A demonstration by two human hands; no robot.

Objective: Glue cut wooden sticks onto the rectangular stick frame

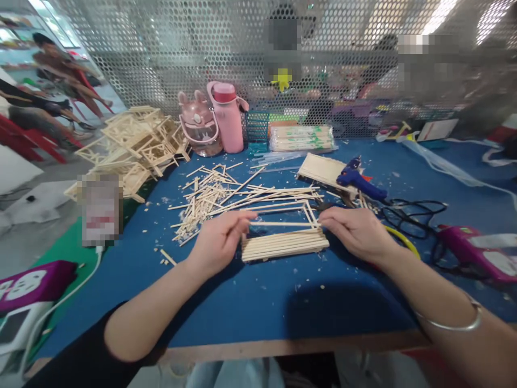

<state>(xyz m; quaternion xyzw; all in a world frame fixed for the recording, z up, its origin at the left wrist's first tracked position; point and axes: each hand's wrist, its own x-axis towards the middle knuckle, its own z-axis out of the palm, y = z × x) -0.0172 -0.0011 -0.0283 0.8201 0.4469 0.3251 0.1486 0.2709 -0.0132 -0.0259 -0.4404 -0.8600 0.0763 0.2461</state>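
Pinching in at either end, the left hand (216,242) and the right hand (357,234) had the little stick frame (285,247) caught between them! Thumb and fingers were closed up tight on both sides — left on the near upper corner, right by the slanted uprights. And the frame sat low over the blue tabletop (250,310), its slatted side facing the wearer; whether it touched down, you couldn't tell. Just behind lay a scatter of loose sticks (208,202). Off to the right, a blue glue gun (367,187) overlapped a slatted panel (319,168) — and over on the left, a great heap of stick structures (137,140) towered.
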